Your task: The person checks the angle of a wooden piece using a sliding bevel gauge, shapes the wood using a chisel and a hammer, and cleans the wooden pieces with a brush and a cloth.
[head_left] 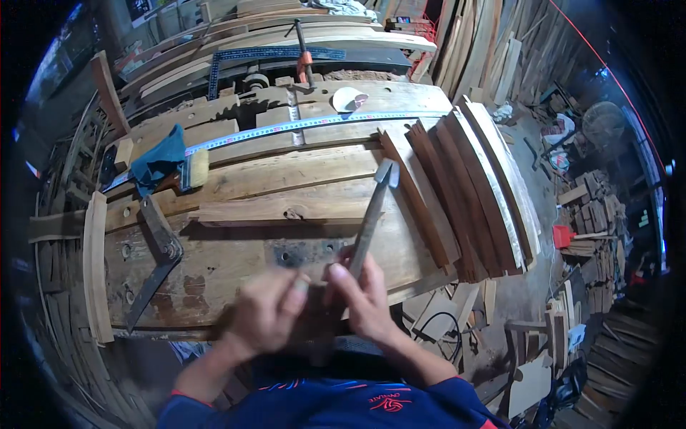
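My right hand (364, 297) is closed around a long narrow tool (373, 218) with a pale, wedge-like head, its shaft pointing up and away over the bench. Beside it on the left, my left hand (268, 307) is blurred by motion, its fingers curled near the tool's lower end; what it holds, if anything, cannot be made out. Just beyond both hands a wooden strip (286, 211) with a dark knot lies across the workbench (236, 286). Several dark brown boards (457, 193) stand side by side to the right of the tool.
A blue cloth (158, 161), a brush (194, 170) and a hinged metal tool (164, 247) lie at the left. A measuring tape (286, 127) crosses the bench. Farther back are a clamp (305, 61) and a blue square (279, 53). Wood scraps (597, 214) are piled at the right.
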`<state>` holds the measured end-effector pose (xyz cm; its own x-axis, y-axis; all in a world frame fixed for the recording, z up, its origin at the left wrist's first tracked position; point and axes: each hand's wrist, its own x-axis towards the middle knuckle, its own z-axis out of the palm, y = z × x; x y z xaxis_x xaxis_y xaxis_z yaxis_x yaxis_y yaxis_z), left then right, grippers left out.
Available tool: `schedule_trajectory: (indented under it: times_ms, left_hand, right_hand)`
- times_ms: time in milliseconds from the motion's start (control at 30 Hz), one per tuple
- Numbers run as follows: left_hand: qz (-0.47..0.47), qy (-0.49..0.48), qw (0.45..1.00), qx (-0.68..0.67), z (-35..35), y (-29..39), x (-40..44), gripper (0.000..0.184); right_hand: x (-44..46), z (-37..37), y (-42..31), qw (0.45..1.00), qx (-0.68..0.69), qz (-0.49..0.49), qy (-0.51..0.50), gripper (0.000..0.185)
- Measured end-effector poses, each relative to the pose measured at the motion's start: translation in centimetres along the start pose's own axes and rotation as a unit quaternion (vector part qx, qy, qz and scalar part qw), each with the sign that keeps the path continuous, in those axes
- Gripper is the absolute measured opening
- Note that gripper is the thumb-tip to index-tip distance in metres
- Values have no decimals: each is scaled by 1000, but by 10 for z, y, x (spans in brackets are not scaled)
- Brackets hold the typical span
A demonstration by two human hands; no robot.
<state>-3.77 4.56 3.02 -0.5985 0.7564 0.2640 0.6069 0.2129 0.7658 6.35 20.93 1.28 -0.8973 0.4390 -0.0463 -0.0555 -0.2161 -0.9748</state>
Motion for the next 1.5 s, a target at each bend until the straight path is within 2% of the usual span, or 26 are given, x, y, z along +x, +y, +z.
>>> schedule_trajectory:
  times_ms: [33,100,133,200,267,333,400,500,600,733,767,900,1000,1067,1133,1200,1233,1300,1500]
  left_hand:
    - [10,94,995,21,-11,-5,7,27]
    - [57,127,975,171,-43,-26,25,29]
    - [70,113,956,261,-55,-40,32,39]
    - [61,87,943,316,-65,-57,43,53]
    - [47,64,940,331,-65,-81,43,59]
    - [36,64,936,344,-63,-91,47,60]
    - [15,70,933,354,-58,-94,40,56]
    - [25,60,943,327,-63,-95,40,51]
    - [46,90,959,266,-60,-95,39,49]
    - [93,130,939,306,-59,-96,37,53]
    - [68,147,940,300,-55,-95,36,53]
    - [66,80,959,264,-59,-73,29,57]
    - [83,98,955,269,-67,-54,19,60]
    - [79,156,967,188,-85,-33,7,61]
    - [96,230,965,85,-101,-8,-1,64]
    - [124,272,952,64,-120,24,-6,84]
    - [257,308,915,38,-122,26,0,92]
    - [333,327,884,-24,-125,43,7,91]
    - [352,325,867,-138,-116,65,36,90]
  right_hand:
    - [2,-3,-9,999,47,24,2,23]
    - [8,-17,-24,994,76,64,-36,19]
    - [8,-24,-31,991,79,94,-54,19]
    - [12,-42,-18,964,173,150,-133,22]
    - [12,-44,-9,974,81,183,-102,23]
    - [3,-36,-16,984,10,165,-71,23]
    - [-2,-40,-19,979,46,171,-99,23]
    - [-2,-44,-13,965,135,191,-121,26]
    - [0,-41,-15,980,30,179,-87,27]
    - [2,-43,-22,985,57,136,-92,25]
    - [4,-42,-24,988,35,127,-79,25]
    - [6,-47,-11,992,23,117,-33,22]
    - [13,-53,-5,994,-44,93,21,28]
    - [17,-62,-7,992,-24,126,2,27]
    - [21,-67,0,994,4,111,-12,30]
    - [22,-65,2,995,9,97,-3,30]
    - [23,-64,3,996,10,92,-2,31]
    - [22,-63,10,998,5,62,25,31]
    - [21,-64,18,996,38,23,78,31]
